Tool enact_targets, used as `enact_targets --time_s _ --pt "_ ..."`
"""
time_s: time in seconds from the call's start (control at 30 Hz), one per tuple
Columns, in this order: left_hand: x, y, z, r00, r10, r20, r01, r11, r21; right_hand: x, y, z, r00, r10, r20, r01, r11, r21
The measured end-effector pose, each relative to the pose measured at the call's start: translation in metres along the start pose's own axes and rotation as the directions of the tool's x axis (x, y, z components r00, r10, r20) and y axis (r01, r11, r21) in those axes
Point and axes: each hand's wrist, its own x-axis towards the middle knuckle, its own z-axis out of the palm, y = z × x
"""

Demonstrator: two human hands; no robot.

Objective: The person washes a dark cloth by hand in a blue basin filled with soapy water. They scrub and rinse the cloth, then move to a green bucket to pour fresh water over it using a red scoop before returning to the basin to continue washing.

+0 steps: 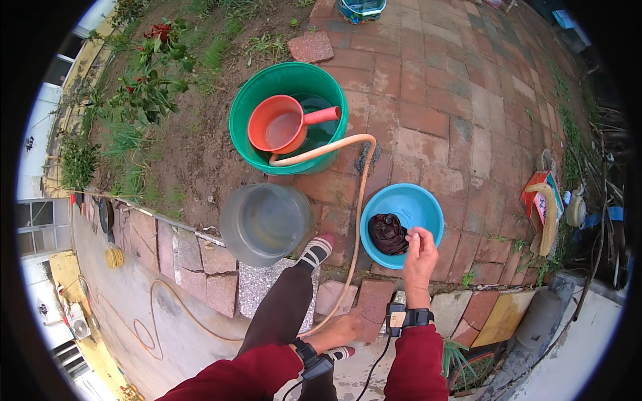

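Observation:
My right hand (420, 253) is over the near rim of a light blue plastic basin (426, 205), its fingertips at the edge of a dark, bunched, wet-looking cloth (387, 234). Whether the fingers pinch the cloth cannot be told. My left hand (343, 328) hangs lower down, blurred, beside a tan hose (360, 215); its fingers are not clear. The hose runs up into a green plastic tub (238, 125) holding water and a red plastic dipper (276, 125). Below the tub stands a translucent plastic bucket (266, 225) with water in it.
Red brick paving (424, 120) lies under the basin, with a stone-slab edge (220, 290) nearer me. Garden soil (190, 150) with plants is at left. A patterned bucket (361, 12) stands at the top. At right are a red box (535, 183) and a brush-like thing (550, 220).

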Motion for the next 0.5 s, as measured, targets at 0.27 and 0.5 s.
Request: enact_targets --time_s 0.27,0.5 --pt "0.027 0.031 0.007 0.881 0.457 0.125 -0.461 0.764 0.451 0.149 -0.154 0.224 0.524 -0.626 0.578 0.848 0.315 -0.427" --pt "0.036 0.035 -0.024 0.909 0.411 -0.061 -0.359 0.851 0.384 0.194 -0.144 0.311 0.606 -0.033 0.794 0.785 -0.135 -0.605"
